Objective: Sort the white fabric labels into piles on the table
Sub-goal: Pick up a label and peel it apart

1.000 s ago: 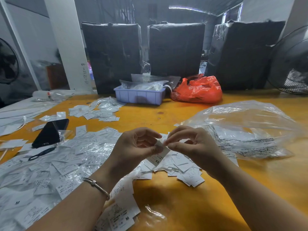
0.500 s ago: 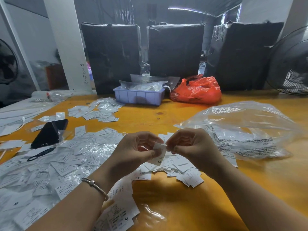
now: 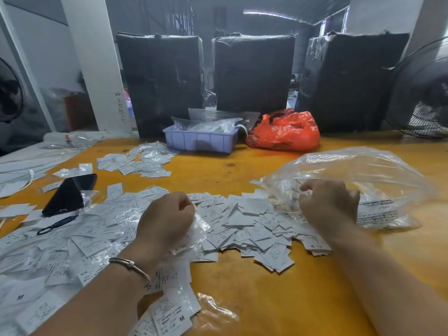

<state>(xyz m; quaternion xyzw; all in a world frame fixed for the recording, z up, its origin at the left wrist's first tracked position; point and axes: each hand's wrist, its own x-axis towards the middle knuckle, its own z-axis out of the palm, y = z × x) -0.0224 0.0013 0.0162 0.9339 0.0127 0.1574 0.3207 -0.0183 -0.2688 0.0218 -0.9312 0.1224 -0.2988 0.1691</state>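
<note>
The white fabric labels (image 3: 244,229) lie in a loose heap on the yellow surface (image 3: 278,299), just left of the clear plastic bag (image 3: 363,180), with more spread further left of it in thin clear sleeves. They look featherlight, limp and thin, likely to slide over one another and cling in layers, so a fingertip pinch at a free corner or edge seems the best hold. The left hand (image 3: 167,221) hovers over the heap left of the bag, fingers curled; whether it pinches a label I cannot tell. The right hand (image 3: 327,204) is at the bag's near-left edge, fingers curled into the film, apparently gripping it.
</note>
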